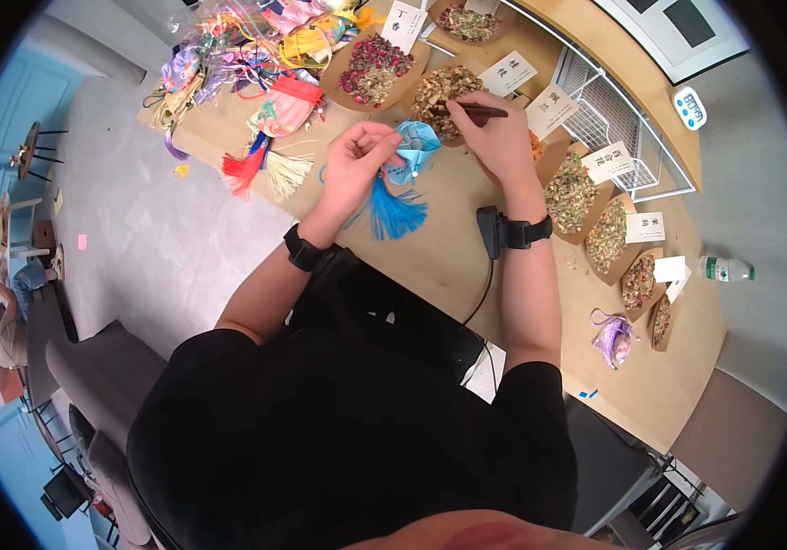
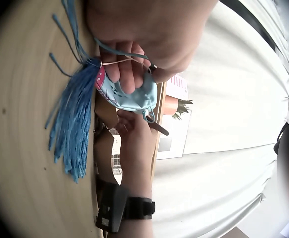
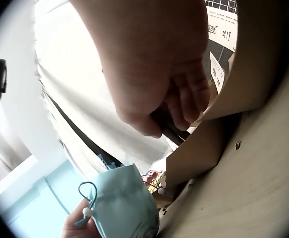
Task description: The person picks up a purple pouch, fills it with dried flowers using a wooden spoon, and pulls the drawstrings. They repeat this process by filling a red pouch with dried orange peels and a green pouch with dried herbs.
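My left hand holds a light blue drawstring pouch by its side, its mouth open and upward. A blue tassel hangs from the pouch over the table. In the left wrist view, fingers lie against the pouch, beside its cord. My right hand pinches a slim dark brown tool over a paper tray of brown dried herbs. The right wrist view shows the tool pointing down into a tray; its working end is hidden.
Boat-shaped trays of dried flowers and herbs line the table's far side, with name cards. Pouches and tassels are heaped at the back left, near a pink pouch. A purple pouch lies right. A wire rack stands behind.
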Demonstrator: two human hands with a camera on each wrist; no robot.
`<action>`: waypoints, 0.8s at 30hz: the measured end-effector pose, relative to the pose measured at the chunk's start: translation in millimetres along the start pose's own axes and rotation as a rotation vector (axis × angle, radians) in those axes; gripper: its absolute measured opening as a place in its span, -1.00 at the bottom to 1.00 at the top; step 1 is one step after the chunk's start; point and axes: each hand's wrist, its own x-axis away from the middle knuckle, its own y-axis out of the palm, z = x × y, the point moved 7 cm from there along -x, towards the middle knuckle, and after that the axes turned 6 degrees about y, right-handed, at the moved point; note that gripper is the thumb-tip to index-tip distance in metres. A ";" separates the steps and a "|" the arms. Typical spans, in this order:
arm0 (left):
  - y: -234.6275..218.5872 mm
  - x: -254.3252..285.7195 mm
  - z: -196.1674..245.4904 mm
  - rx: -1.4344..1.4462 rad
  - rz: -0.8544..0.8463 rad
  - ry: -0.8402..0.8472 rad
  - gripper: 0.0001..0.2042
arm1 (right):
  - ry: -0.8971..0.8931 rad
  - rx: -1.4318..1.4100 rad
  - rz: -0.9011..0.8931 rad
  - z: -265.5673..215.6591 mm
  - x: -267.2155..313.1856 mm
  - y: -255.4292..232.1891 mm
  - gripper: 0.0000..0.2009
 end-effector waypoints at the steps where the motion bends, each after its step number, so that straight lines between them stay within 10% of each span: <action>1: -1.2 -0.3 -1.0 0.004 -0.002 0.001 -0.88 | 0.003 0.070 -0.007 -2.1 -0.1 -1.0 -0.75; 24: 8.1 -3.3 7.5 -0.024 0.043 0.105 -0.84 | 0.092 -0.068 -0.023 -51.0 10.4 -34.0 -0.65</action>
